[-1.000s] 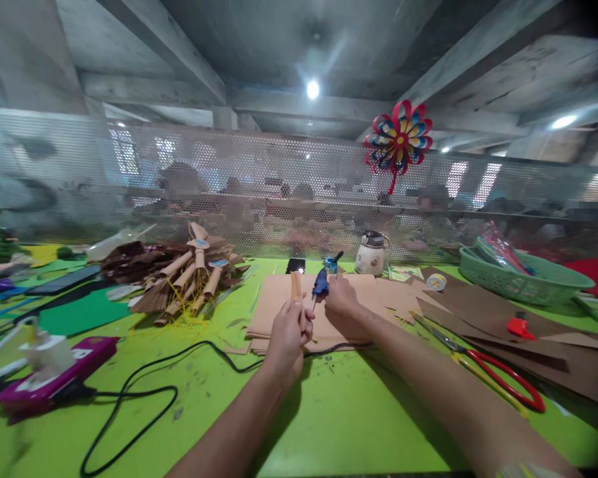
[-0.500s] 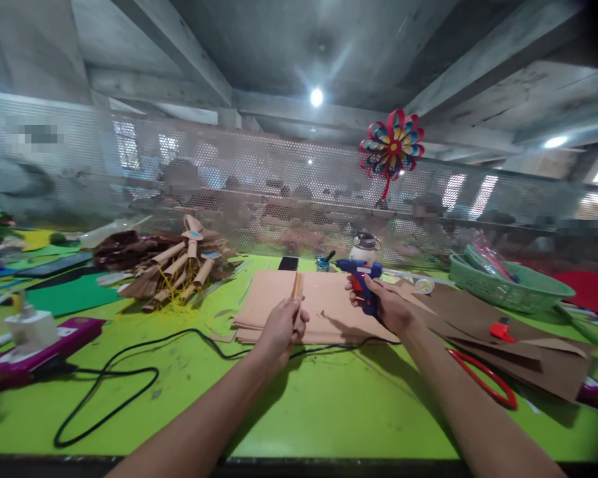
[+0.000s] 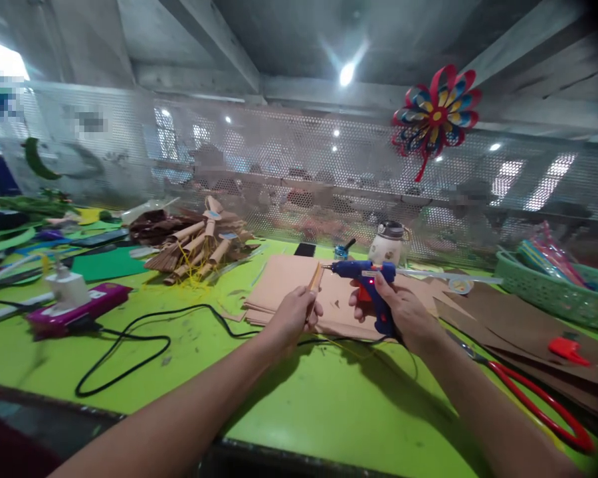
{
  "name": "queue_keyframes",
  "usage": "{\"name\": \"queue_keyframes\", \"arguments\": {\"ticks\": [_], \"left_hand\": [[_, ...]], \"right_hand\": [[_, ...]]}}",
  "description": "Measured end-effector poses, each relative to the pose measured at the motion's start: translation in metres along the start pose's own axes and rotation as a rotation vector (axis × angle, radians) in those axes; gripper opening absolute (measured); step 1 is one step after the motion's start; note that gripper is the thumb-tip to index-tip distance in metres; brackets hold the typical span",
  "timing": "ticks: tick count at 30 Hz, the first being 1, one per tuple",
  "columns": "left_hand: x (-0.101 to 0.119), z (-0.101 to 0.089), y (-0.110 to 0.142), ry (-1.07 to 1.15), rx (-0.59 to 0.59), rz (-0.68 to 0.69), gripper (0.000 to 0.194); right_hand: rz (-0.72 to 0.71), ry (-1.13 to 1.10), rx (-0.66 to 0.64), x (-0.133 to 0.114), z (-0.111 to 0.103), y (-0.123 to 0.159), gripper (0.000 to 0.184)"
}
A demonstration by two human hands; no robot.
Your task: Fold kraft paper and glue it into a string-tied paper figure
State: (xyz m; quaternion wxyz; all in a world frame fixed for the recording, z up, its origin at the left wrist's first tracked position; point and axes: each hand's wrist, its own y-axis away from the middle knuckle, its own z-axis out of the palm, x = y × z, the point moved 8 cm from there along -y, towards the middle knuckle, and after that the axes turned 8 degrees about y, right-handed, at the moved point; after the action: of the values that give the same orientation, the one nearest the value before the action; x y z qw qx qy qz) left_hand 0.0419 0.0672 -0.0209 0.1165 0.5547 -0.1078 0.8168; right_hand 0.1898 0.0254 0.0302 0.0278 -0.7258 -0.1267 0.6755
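Note:
My left hand (image 3: 293,317) is closed round a thin rolled paper stick (image 3: 314,281) that points up and away. My right hand (image 3: 402,311) grips a blue hot glue gun (image 3: 366,277) by its handle. The gun's nozzle points left and almost touches the top of the stick. Both hands hover over a stack of tan paper sheets (image 3: 288,282) on the green table (image 3: 279,398). A clear glue rod sticks out of the gun's back toward the right.
A black cable (image 3: 144,332) runs from the gun across the table to a magenta power strip (image 3: 74,309). A pile of rolled brown paper pieces (image 3: 199,245) lies back left. Red-handled scissors (image 3: 543,405) and brown sheets lie right, a green basket (image 3: 553,292) beyond. A perforated screen carries a paper pinwheel (image 3: 436,109).
My right hand picked the glue gun up from the paper and turned it so its nozzle points at the stick. The view has swung to the left.

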Motion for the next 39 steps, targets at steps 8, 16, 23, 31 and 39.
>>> {"name": "queue_keyframes", "arguments": {"ticks": [8, 16, 23, 31, 39], "left_hand": [[0.002, 0.000, 0.000, 0.012, 0.002, 0.022, 0.018], [0.003, 0.001, 0.001, -0.042, 0.010, 0.029, 0.020], [0.004, 0.004, 0.004, -0.035, 0.008, 0.018, 0.015], [0.002, 0.004, 0.004, -0.030, -0.007, 0.005, 0.013], [0.004, 0.006, 0.007, -0.006, -0.011, -0.011, 0.009]], "right_hand": [[-0.002, 0.122, 0.015, 0.003, -0.004, -0.002, 0.051], [-0.030, 0.092, 0.046, 0.006, -0.010, -0.005, 0.048], [-0.024, 0.048, 0.054, 0.010, -0.014, -0.008, 0.047], [-0.021, 0.080, 0.065, 0.010, -0.016, -0.008, 0.050], [-0.015, 0.061, 0.049, 0.012, -0.015, -0.009, 0.045]]}}
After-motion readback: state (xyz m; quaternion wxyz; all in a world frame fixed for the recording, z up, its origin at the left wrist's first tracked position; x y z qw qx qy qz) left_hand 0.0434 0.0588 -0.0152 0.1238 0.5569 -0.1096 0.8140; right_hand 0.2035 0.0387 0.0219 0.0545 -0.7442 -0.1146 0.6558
